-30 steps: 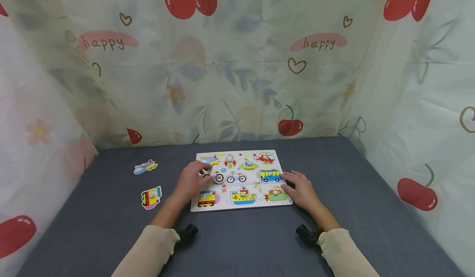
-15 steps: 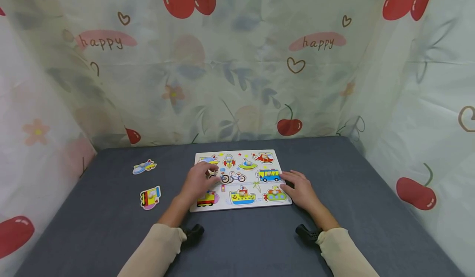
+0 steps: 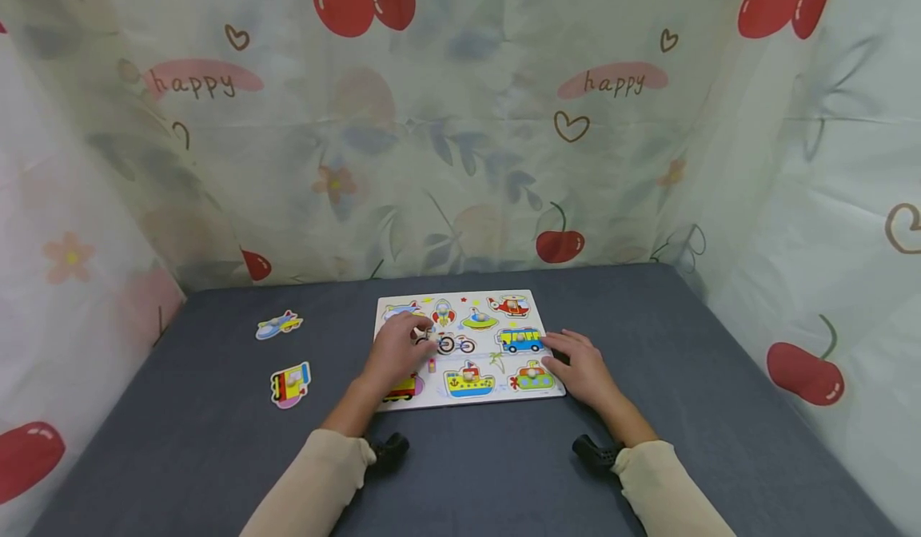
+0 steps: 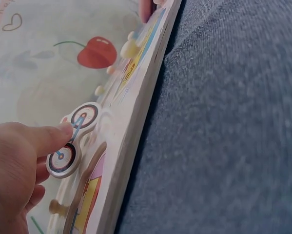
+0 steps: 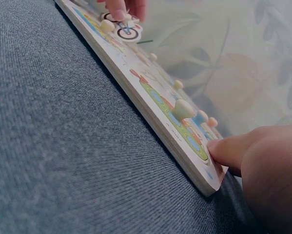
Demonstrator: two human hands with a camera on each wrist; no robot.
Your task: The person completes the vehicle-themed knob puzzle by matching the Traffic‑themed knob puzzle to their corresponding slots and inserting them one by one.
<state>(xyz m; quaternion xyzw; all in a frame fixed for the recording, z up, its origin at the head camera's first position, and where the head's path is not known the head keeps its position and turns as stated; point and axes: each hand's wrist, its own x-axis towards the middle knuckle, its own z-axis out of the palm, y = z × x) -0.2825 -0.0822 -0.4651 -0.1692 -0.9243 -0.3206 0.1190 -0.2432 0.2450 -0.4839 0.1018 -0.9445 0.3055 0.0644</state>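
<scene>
A pegged puzzle board (image 3: 476,361) with vehicle pictures lies on the table. My left hand (image 3: 397,351) is over its left half, pinching a bicycle puzzle piece (image 4: 63,158) between thumb and fingers. The piece is tilted, close above the board. Just right of it in the head view is the printed bicycle spot (image 3: 460,345). At the board's right edge my right hand (image 3: 579,365) rests with relaxed fingers, near the bus piece (image 3: 521,340) and the submarine piece (image 3: 532,375). Its thumb (image 5: 226,152) touches the board close to the corner.
Left of the board lie an airplane piece (image 3: 279,325) and a train piece (image 3: 291,384) on the dark grey cloth (image 3: 460,473). A ship piece (image 3: 469,379), a helicopter piece (image 3: 509,306) and other pegged pieces sit in the board. A printed curtain (image 3: 460,161) stands behind.
My left hand has moved to the right over the board with the bicycle piece, toward the printed bicycle. The right hand has stayed at the board's edge.
</scene>
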